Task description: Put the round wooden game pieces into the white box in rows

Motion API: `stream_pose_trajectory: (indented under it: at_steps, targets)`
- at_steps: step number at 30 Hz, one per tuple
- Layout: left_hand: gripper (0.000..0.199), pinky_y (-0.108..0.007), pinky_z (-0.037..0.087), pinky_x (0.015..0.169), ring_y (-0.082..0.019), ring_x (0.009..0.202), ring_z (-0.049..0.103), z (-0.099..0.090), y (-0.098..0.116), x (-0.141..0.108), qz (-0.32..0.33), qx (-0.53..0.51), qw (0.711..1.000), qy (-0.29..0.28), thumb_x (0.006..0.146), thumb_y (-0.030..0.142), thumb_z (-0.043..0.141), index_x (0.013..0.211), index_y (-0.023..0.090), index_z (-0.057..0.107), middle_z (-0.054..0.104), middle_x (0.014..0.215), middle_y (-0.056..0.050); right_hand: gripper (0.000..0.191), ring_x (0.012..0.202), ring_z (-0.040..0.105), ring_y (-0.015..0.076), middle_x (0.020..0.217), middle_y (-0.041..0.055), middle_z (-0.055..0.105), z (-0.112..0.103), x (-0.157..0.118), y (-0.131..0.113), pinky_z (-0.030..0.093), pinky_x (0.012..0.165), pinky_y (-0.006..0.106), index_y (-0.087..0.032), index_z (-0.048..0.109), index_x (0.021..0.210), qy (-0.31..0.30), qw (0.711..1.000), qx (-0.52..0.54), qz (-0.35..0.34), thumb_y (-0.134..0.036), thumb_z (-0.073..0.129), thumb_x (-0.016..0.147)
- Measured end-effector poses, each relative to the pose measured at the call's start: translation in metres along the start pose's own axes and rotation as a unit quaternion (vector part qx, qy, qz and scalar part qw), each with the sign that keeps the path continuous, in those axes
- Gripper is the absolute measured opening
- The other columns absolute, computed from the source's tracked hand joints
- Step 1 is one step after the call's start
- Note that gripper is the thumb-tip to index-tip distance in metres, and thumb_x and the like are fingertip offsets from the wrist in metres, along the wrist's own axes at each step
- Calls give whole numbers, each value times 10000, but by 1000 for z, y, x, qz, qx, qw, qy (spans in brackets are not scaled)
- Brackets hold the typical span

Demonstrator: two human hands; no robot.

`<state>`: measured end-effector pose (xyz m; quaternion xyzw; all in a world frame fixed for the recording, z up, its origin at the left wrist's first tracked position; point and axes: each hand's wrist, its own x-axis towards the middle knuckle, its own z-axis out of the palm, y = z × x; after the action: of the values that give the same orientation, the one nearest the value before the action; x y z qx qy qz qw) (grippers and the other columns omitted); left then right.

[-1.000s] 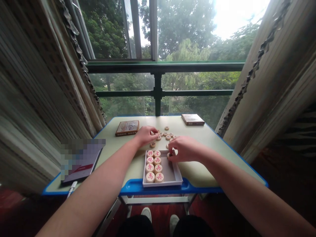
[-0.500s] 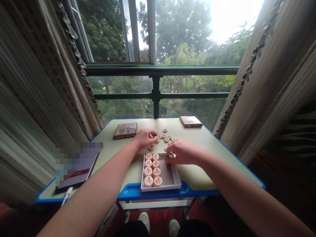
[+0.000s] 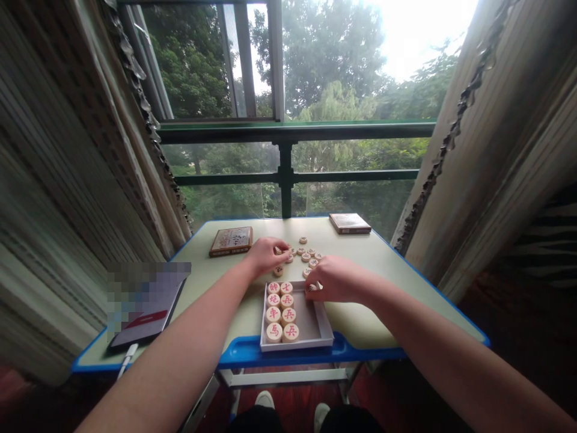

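- A tall window (image 3: 333, 66) full of green trees lit the room, and a pale, blue-edged tabletop (image 3: 369, 313) stood right below it.
- At the near edge of that tabletop sat a shallow white tray (image 3: 297, 346), its left part holding eight red-marked discs (image 3: 288, 315) in two columns of four, faces up.
- The right hand (image 3: 333, 279) reached over the tray's far right corner, thumb and fingers closed in a small loop around a dark-marked disc (image 3: 312, 288).
- The left hand (image 3: 265, 255) was half curled beyond the tray, its fingertips over the edge of the scattered discs (image 3: 306, 257); from where I stood, I couldn't tell whether it had hold of one.
- Those loose pieces lay flat past the tray, some touching, one sitting apart at the back.
- Farther out, a patterned box (image 3: 231, 240) lay beside the left hand, and another flat box (image 3: 350, 223) near the far right corner.
- Over on the left lay a dark tablet (image 3: 148, 313), a white cable (image 3: 128, 356) at its near end.
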<state>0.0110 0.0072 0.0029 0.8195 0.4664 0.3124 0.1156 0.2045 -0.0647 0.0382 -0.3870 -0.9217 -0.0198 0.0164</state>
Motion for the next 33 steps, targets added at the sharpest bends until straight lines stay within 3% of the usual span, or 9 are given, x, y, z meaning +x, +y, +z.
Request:
stream_pose_trajectory:
  at_steps: [8, 13, 16, 22, 28, 33]
  targets:
    - [346, -254, 430, 579, -134, 628, 532, 1, -1, 1, -20, -128, 991, -33, 667, 381, 659, 892, 124, 711, 675, 763, -65, 134, 547, 516, 118, 631, 22, 664, 2, 1, 4, 304, 508, 219, -214, 727, 730, 38, 998, 49, 7, -287, 617, 705]
    - [393, -278, 462, 652, -143, 724, 553, -3, 6, 0, -44, -257, 964, -59, 597, 326, 731, 930, 122, 687, 675, 881, -84, 213, 478, 435, 90, 558, 28, 608, 3, 8, 15, 284, 507, 221, -166, 708, 717, 169, 978, 81, 95, -323, 578, 779]
    - [429, -284, 471, 662, -133, 716, 562, -4, 14, -2, -53, -327, 941, -67, 557, 289, 767, 939, 118, 668, 666, 892, -81, 265, 474, 429, 87, 534, 14, 586, 8, 13, 22, 284, 505, 215, -165, 713, 770, 207, 958, 142, 139, -392, 578, 783]
    - [394, -270, 460, 621, -112, 619, 564, -1, 23, -5, -63, -381, 918, -93, 572, 250, 771, 916, 107, 640, 631, 680, -21, 338, 501, 453, 94, 550, 20, 590, 20, 19, 27, 294, 508, 217, -137, 704, 747, 208, 937, 237, 149, -422, 532, 807]
    - [393, -252, 461, 590, -101, 615, 568, 0, 25, -7, -52, -415, 901, -114, 560, 199, 780, 901, 118, 599, 623, 720, -10, 342, 559, 465, 109, 618, 32, 589, 21, 22, 31, 320, 503, 218, -100, 682, 783, 174, 909, 355, 132, -410, 539, 776]
    - [351, -248, 461, 617, -106, 654, 576, -1, 25, -7, -24, -399, 911, -99, 597, 218, 762, 909, 107, 645, 648, 759, -39, 354, 560, 445, 109, 606, 25, 558, 15, 19, 35, 324, 509, 230, -96, 668, 736, 169, 897, 389, 123, -418, 525, 771]
